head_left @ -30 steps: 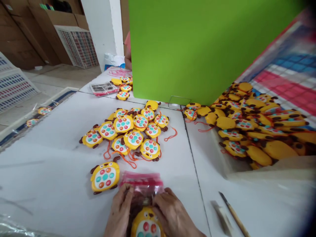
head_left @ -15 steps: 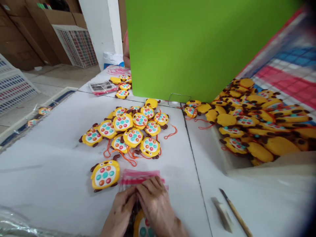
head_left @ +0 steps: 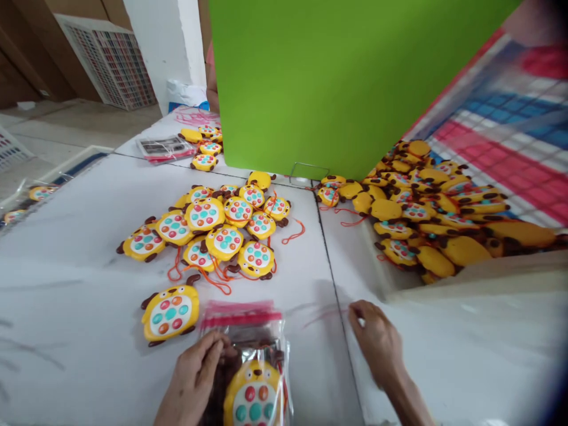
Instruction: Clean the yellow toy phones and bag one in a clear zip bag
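A clear zip bag (head_left: 248,334) with a pink top lies at the table's front, apparently on other bags. Inside it shows a yellow animal-shaped toy (head_left: 255,390) with coloured round buttons and an orange cord. My left hand (head_left: 195,370) grips the bag's left edge between thumb and fingers. Off to the right, my right hand (head_left: 377,340) is closed in a pinch, with a thin, blurred pink strip (head_left: 326,314) trailing from the fingertips. Just beyond the bag, to the left, one loose toy (head_left: 173,313) lies face up.
A pile of the same toys (head_left: 224,236) with orange cords covers the table's middle. On the right, a white bin (head_left: 479,275) overflows with more. Behind stands a large green panel (head_left: 332,83). Flat packets (head_left: 164,148) and pink strips (head_left: 193,116) lie at the far left.
My right hand has left the bag and moved right with the thin pink strip. The bagged toy shows more fully. The whole view has shifted, and the knife is no longer visible.
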`<control>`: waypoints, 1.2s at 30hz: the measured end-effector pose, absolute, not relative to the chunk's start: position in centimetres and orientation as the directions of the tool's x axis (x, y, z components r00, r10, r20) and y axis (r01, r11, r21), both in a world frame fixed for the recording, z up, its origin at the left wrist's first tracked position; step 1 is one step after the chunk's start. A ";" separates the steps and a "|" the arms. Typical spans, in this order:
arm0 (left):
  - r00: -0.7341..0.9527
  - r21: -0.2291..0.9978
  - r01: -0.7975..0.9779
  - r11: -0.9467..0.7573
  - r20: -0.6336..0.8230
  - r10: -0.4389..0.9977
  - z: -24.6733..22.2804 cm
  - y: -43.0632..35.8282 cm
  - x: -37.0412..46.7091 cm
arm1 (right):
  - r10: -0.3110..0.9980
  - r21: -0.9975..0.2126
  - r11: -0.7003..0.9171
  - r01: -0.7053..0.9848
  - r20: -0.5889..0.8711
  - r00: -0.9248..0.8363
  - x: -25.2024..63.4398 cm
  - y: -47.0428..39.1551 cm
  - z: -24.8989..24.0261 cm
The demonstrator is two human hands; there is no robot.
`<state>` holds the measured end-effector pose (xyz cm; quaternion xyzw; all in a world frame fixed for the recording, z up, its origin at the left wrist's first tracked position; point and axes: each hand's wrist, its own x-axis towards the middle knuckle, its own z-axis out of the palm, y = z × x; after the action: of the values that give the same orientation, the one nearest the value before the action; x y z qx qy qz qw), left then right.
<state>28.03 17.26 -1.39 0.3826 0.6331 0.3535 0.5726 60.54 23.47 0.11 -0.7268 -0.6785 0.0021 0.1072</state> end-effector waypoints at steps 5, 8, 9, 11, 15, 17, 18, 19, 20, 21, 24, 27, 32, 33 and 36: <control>-0.003 0.860 0.039 0.509 -0.509 0.861 -1.3 17.3 27.8 | 0.965 -0.030 -0.173 0.984 -0.204 0.164 63.3 21.5 2.1; 0.019 0.852 0.038 0.523 -0.523 0.852 -1.1 17.3 27.7 | 0.999 -0.321 -0.010 0.947 -0.041 -0.003 59.7 20.7 3.1; 0.021 0.850 0.040 0.525 -0.526 0.851 -1.1 17.3 27.7 | 1.000 -0.417 0.021 0.909 0.002 -0.022 58.3 20.7 3.3; 0.020 0.849 0.043 0.526 -0.527 0.850 -0.9 17.3 27.7 | 0.998 -0.591 0.006 0.806 -0.049 -0.043 55.6 20.9 3.3; 0.010 0.854 0.060 0.517 -0.518 0.855 -0.6 17.4 27.8 | 0.946 -0.821 -0.139 0.554 -0.276 -0.172 51.8 21.8 2.0; 0.011 0.862 0.067 0.503 -0.505 0.863 -0.5 17.3 27.8 | 0.920 -0.864 -0.191 0.466 -0.323 -0.222 50.7 22.2 1.0; 0.017 0.866 0.070 0.496 -0.498 0.867 -0.5 17.3 27.8 | 0.911 -0.880 -0.206 0.428 -0.332 -0.243 50.4 22.3 0.6; 0.019 0.868 0.068 0.492 -0.494 0.869 -0.5 17.3 27.7 | 0.907 -0.895 -0.216 0.391 -0.332 -0.259 50.3 22.3 0.2; 0.015 0.868 0.064 0.492 -0.494 0.869 -0.5 17.2 27.6 | 0.906 -0.910 -0.222 0.351 -0.326 -0.272 50.2 22.3 -0.1; 0.009 0.865 0.060 0.498 -0.499 0.867 -0.6 17.2 27.5 | 0.906 -0.924 -0.225 0.311 -0.315 -0.282 50.3 22.3 -0.2; -0.029 0.851 0.036 0.524 -0.524 0.852 -1.0 17.1 27.0 | 0.909 -0.950 -0.205 0.234 -0.273 -0.314 50.8 22.1 -0.3; -0.048 0.848 0.047 0.528 -0.526 0.849 -1.7 17.0 26.5 | 0.916 -0.956 -0.146 0.256 -0.228 -0.329 51.1 21.8 -0.2; -0.041 0.867 0.073 0.494 -0.492 0.870 -1.8 16.9 26.5 | 0.920 -0.936 -0.048 0.349 -0.177 -0.349 51.2 21.3 -0.2; -0.034 0.871 0.085 0.484 -0.483 0.875 -1.5 16.9 26.7 | 0.918 -0.930 -0.027 0.367 -0.168 -0.358 51.2 21.3 -0.2; -0.024 0.876 0.165 0.453 -0.455 0.890 -0.8 17.0 27.4 | 0.901 -0.905 0.048 0.423 -0.143 -0.409 51.2 21.1 0.3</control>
<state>27.41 17.04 -0.78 0.4127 0.6394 0.3215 0.5635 51.18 21.09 0.28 -0.4859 -0.6814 0.4899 0.2441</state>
